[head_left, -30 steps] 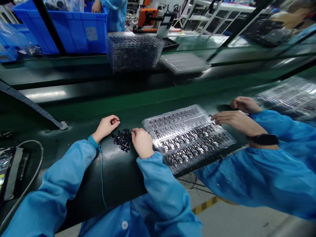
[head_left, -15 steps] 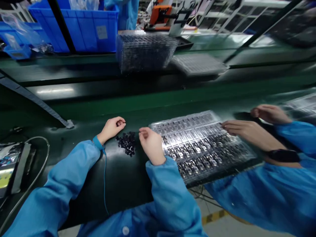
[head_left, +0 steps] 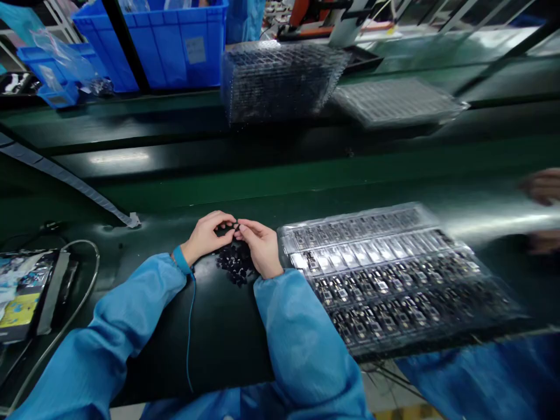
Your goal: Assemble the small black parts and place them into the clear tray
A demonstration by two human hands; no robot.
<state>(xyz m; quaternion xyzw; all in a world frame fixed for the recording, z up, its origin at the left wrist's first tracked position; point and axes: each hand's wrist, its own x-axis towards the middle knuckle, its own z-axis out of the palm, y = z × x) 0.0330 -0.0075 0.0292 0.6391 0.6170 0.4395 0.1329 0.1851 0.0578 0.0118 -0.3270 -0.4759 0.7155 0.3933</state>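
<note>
My left hand [head_left: 209,234] and my right hand [head_left: 261,245] meet fingertip to fingertip above a small heap of tiny black parts [head_left: 236,263] on the dark green belt. Both hands are pinched together around one small black part held between them. Blue sleeves cover both arms, and a blue wrist strap with a thin cord [head_left: 189,326] sits on my left wrist. Just right of my right hand lies a clear plastic tray [head_left: 394,274] with rows of small components.
A co-worker's blurred hands [head_left: 542,186] show at the right edge, with a blue sleeve [head_left: 481,373] below the tray. Stacked clear trays [head_left: 280,79] and a flat tray [head_left: 394,99] stand behind the belt, blue bins [head_left: 166,41] at back left. A packet [head_left: 21,291] and cable lie left.
My hands came together over the heap of parts, from lying apart on either side of it. The co-worker's hands left the tray and drew back to the right.
</note>
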